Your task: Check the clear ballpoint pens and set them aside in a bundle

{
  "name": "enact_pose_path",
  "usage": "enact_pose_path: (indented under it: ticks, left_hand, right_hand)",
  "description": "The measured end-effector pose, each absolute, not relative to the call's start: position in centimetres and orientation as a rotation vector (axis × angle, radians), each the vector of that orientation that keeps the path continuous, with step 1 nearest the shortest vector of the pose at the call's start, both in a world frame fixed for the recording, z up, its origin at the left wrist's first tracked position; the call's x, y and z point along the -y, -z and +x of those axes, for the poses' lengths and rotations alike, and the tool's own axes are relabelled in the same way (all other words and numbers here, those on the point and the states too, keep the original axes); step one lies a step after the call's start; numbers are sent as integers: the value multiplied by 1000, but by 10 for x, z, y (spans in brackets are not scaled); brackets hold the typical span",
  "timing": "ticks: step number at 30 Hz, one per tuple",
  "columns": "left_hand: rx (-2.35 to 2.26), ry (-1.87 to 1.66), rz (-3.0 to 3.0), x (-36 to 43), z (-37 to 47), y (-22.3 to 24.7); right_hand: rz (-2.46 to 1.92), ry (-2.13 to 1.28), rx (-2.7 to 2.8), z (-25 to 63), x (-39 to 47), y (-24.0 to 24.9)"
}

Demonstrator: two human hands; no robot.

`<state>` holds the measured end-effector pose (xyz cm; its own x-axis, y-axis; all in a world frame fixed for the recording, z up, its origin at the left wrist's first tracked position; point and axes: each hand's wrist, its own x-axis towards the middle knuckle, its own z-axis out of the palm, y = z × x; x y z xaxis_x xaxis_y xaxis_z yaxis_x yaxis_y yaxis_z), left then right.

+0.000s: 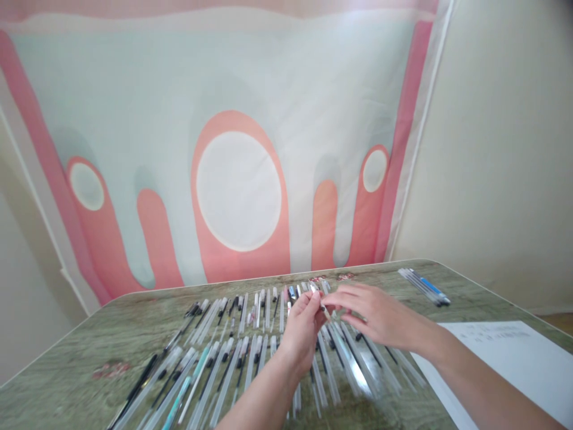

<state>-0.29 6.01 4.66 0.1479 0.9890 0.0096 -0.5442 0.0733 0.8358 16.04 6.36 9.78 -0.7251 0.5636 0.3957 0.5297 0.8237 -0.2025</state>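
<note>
My left hand (302, 331) is closed round a small, pale pen part (324, 310) above the middle of the table. Just to its right, my right hand (371, 310) has its fingers bent toward the same part, its fingertips close to or touching it; the exact contact is too small to tell. Below and around both hands lie two rows of pen parts, with clear barrels (228, 382), black refills and caps. A teal pen (179, 400) lies in the front row at the left.
A bundle of pens with a blue one (432, 289) lies at the back right of the wood-patterned table (58, 364). Printed white paper (505, 370) lies at the right, partly under my right forearm. A coloured cloth (242, 71) hangs behind the table.
</note>
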Motion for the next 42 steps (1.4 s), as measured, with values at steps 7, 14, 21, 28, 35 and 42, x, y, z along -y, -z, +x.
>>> enact_pose_path:
  ticks: [7,14,21,28,35,42]
  left_hand:
    - [-610,-1293,623,-58,3,-38]
    - [-788,-1150,906,-40,26,-23]
    - [-1005,-996,2150,-10,41,-7]
    - [-967,-877,2717,-6,42,2]
    - [-914,-800,2727,-5,41,4]
    - [-886,-742,2740,-4,43,5]
  right_hand:
    - [-656,309,2534,144,-73,-73]
    - [-684,205,2403,183,-63,-44]
    - [-1272,-635,1587,279,-84,-8]
    - [-1431,-756,1200,328,-90,40]
    - [-1521,-727,1424,321,-87,52]
    - [-1567,-517,1703,304,-84,46]
